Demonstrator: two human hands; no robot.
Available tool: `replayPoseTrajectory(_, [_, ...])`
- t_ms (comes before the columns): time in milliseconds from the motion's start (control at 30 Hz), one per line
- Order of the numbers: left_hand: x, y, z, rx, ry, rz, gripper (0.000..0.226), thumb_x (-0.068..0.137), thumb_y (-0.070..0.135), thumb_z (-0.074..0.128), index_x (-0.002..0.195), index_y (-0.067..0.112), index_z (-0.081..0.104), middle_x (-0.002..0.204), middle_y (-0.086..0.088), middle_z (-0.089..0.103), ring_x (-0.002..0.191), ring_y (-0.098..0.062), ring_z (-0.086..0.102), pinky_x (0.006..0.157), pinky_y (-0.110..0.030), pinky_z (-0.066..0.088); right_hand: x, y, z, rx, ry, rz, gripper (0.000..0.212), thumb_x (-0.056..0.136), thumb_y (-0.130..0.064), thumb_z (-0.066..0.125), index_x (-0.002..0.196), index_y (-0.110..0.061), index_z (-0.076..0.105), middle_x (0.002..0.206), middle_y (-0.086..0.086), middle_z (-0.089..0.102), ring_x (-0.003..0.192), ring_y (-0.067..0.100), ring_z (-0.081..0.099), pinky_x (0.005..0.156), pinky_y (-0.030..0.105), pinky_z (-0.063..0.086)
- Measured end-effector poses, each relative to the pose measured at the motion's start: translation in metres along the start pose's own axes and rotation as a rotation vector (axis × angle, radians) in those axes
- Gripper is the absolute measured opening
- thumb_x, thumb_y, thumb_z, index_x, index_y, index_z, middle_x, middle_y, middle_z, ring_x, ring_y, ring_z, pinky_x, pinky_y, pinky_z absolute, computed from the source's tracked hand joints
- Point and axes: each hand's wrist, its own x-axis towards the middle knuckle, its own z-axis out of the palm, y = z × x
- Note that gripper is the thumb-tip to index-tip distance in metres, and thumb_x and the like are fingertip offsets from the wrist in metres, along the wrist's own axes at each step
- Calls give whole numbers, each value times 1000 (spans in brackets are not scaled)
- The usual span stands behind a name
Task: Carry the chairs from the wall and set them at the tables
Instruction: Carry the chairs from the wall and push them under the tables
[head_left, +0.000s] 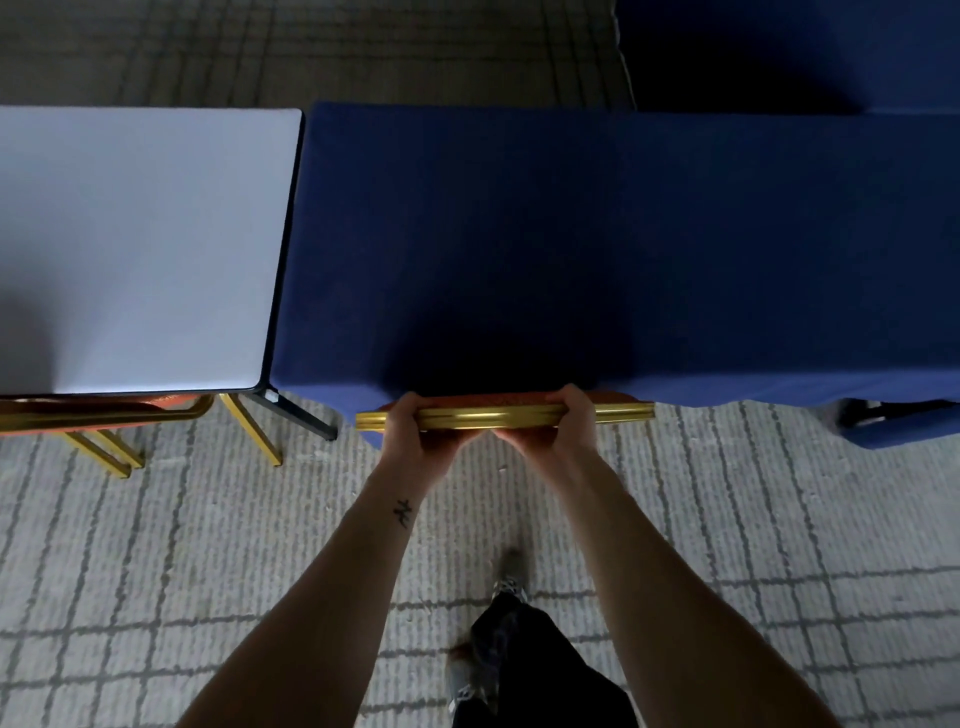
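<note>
The left hand (411, 422) and right hand (567, 415) both grip the gold top rail of the chair (493, 415), fingers curled over it, near its middle. The rail lies left to right; beyond the grip the chair points forward under the blue-clothed table (571, 234).

the chair (504, 413) at 6 o'clock has a gold frame and orange-red back. the counter cloth (571, 249) is deep blue; the counter (140, 244) at 9 o'clock, pale grey. the carpet (156, 561) is grey, cross-lined.
</note>
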Motion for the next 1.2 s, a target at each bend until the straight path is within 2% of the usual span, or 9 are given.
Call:
replayPoseTrajectory(167, [14,7,5,-45,-16,-6,35,100,14,43,128,-5,52,125,-32,62,117,-51,60,103,-70,45,8,-4,10,-44,30,-10,47,57,-14,61,104,-8,63,109,19,67,117,43,63,99,67,47])
replayPoseTrajectory(367, [11,8,7,26,50,3,26,99,15,48,119,-2,54,115,-28,65,113,-45,63,88,-64,54,5,-5,10,-6,39,22,37,81,-11,55,117,-8,63,118,22,68,115,45,65,95,67,50])
replayPoseTrajectory(533, [19,6,-9,241,68,-40,37,86,37,61,108,7,61,114,-22,65,102,-38,66,100,-55,47,5,-3,10,-4,56,61,25,86,-17,55,108,-10,64,112,17,68,119,42,64,99,62,50])
replayPoseTrajectory(600, [14,4,-18,433,37,-68,68,84,64,62,126,11,62,131,-18,60,122,-34,57,113,-54,36,6,-1,9,-1,59,80,23,88,-20,54,108,-12,63,113,16,67,121,40,62,102,60,48])
replayPoseTrajectory(667, [5,-2,-27,489,54,-53,95,88,82,45,155,14,43,158,-12,45,150,-32,34,125,-53,18,5,0,9,1,63,100,24,90,-24,54,109,-13,64,113,15,68,118,39,64,103,58,48])
replayPoseTrajectory(767, [-17,-22,-24,401,45,48,89,93,80,36,161,23,29,164,-9,37,154,-29,30,126,-51,19,2,1,7,-29,51,84,22,91,-29,56,101,-14,67,102,11,69,105,33,66,102,50,51])
replayPoseTrajectory(900, [-56,-49,-31,274,80,136,70,100,67,38,158,27,36,159,-5,45,147,-30,40,126,-49,20,-16,3,-1,-167,41,93,53,90,-51,61,130,-16,67,111,6,67,101,23,67,96,37,56])
replayPoseTrajectory(1033, [-76,-53,-53,193,122,157,62,104,58,40,152,20,43,153,-7,52,142,-29,46,123,-47,24,-23,5,-11,-186,22,124,79,81,-76,64,136,-19,62,131,7,64,110,23,67,91,35,56])
replayPoseTrajectory(1200, [-125,-49,-102,-20,182,295,53,104,57,42,144,22,51,145,-5,59,131,-25,54,117,-44,30,-62,51,-6,-309,-112,187,86,93,-74,48,158,-23,26,148,12,52,124,28,62,101,40,49])
